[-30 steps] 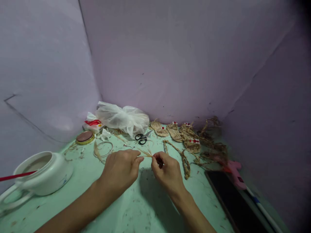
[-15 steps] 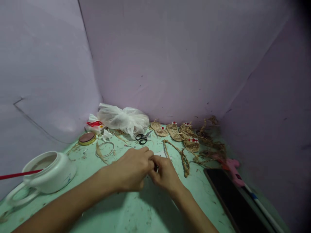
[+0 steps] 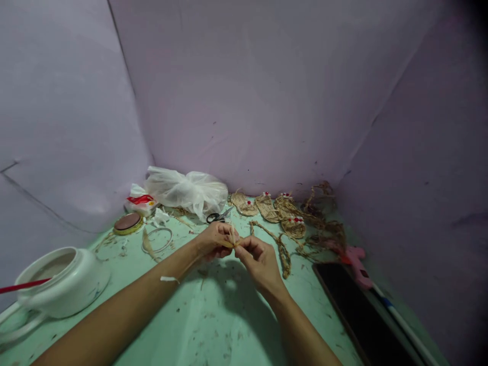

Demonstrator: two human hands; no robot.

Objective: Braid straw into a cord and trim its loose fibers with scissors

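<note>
Between my two hands is a thin, tan fibre strip (image 3: 227, 244), with a pale end sticking up. My left hand (image 3: 214, 241) pinches its left part, and my right hand (image 3: 259, 259) grips the other end between thumb and fingers. Both hands are raised over the green table (image 3: 183, 330), and their fingertips nearly meet. Just beyond them lie black-handled scissors (image 3: 216, 217), partly covered by my left hand. A braided fibre cord (image 3: 284, 254) rests to the right of my right hand.
Small woven slippers with red and white beads (image 3: 293, 226) lie at the back. A white plastic bag (image 3: 186, 190), a round tin (image 3: 128, 223) and a ring (image 3: 168, 239) sit further left. At near left stands a white pot (image 3: 72, 290); at right, a black slab (image 3: 354, 310) and pink glue gun (image 3: 358, 267).
My left hand has turned and opened its grip to a pinch, so the fibre strip now shows between my hands. The whole view has shifted slightly.
</note>
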